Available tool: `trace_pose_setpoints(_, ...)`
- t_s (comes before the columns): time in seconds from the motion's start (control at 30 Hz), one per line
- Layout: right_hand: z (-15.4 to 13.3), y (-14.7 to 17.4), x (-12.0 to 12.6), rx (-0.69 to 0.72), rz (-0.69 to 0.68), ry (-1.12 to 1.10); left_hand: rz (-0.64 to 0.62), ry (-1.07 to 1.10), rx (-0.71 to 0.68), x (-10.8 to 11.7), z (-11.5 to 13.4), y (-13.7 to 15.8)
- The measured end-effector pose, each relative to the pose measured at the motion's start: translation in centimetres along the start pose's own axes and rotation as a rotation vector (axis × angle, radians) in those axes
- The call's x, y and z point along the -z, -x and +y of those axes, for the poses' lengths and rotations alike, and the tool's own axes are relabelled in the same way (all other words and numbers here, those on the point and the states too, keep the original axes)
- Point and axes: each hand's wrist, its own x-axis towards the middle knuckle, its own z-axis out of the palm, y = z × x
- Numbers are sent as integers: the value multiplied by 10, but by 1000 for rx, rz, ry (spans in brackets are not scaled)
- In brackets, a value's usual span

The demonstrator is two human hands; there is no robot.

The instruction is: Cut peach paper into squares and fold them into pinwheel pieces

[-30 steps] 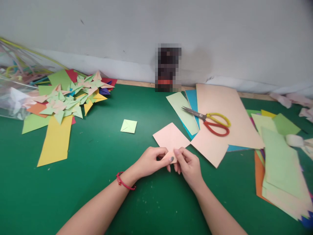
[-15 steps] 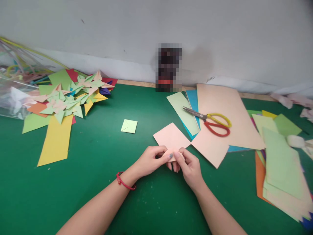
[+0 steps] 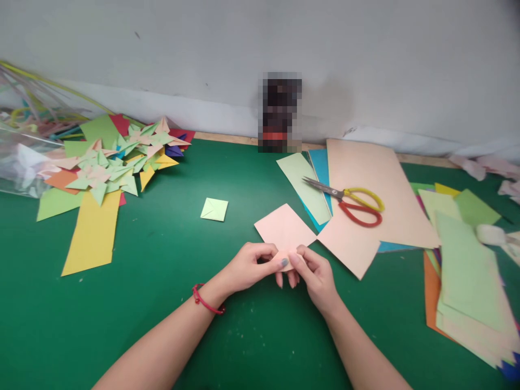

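Between my two hands is a small folded piece of peach paper [image 3: 287, 261], mostly covered by my fingers. My left hand [image 3: 255, 265] pinches its left part, thumb on top. My right hand [image 3: 314, 273] grips its right part, with the thumb pressed near the other thumb. Just beyond the hands lies a flat peach paper square [image 3: 285, 225]. A second peach square [image 3: 351, 246] touches its right corner. To the left, a small folded light green paper square [image 3: 214, 209] lies on the green table [image 3: 162, 325].
Scissors [image 3: 345, 200] with yellow and red handles rest on a large peach sheet [image 3: 377, 162]. Folded paper stars [image 3: 109, 168] are heaped at the left beside a clear plastic bag [image 3: 20, 157]. Stacked coloured paper [image 3: 471, 271] lies at the right. A blurred dark object [image 3: 280, 111] stands against the wall.
My thumbs have shifted very slightly on the folded peach paper, and a little more of it shows. Everything else stays in place.
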Motion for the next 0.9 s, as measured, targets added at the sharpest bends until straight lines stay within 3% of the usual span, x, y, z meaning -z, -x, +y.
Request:
trace_pose_setpoints(0.23, -4, 1, 4, -15, -113, -68, -82, -38, 46, 1, -1, 3)
trace_pose_setpoints(0.37, -2, -1, 3, -15, -64, -89, -74, -60, -8, 0, -1, 3)
trace_pose_setpoints(0.47, 1, -4, 2, 6, 41, -120, 129, -34, -84, 1, -3, 3)
trace_pose_setpoints(0.63, 3, -9, -2, 17, 107, -157, 751, -327, -163, 4, -6, 2)
trace_pose_setpoints(0.8, -6, -9, -5, 7, 112, -71, 925, -785, -171, 10, -6, 2)
trace_pose_setpoints(0.9, -8, -9, -5, 4, 120, -27, 1021, -1000, -68, 26, -4, 6)
